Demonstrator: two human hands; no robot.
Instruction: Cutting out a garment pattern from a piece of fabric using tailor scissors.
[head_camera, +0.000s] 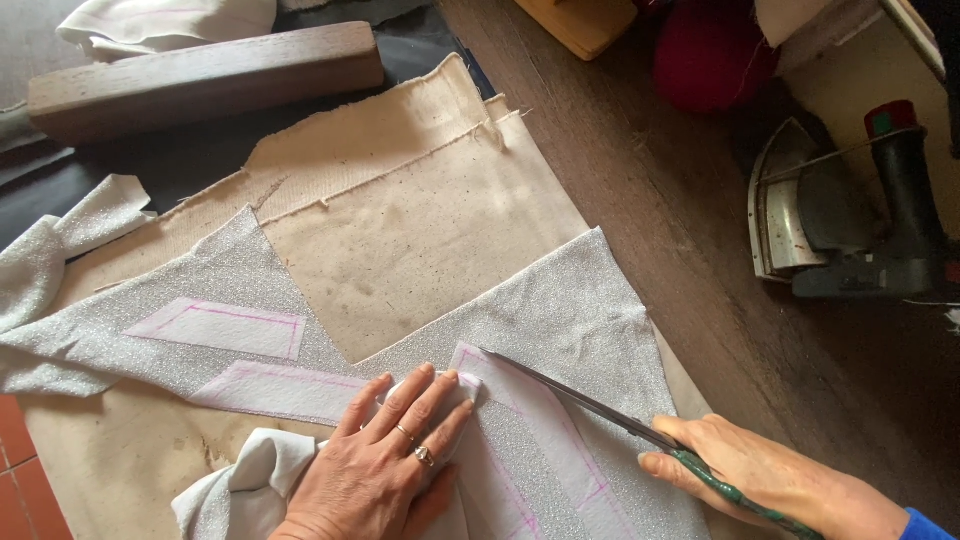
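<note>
A silver glitter fabric lies on a beige cloth, with white pattern pieces outlined in pink on it. My left hand presses flat on the fabric and a white piece at the bottom centre, fingers spread, rings on two fingers. My right hand grips green-handled scissors. Their long blades point up-left along the edge of a white strip, with the tip near my left fingertips.
A clothes iron rests on its side on the dark wooden table at right. A wooden block lies at the top left, with white cloth behind it. Red yarn sits at the top.
</note>
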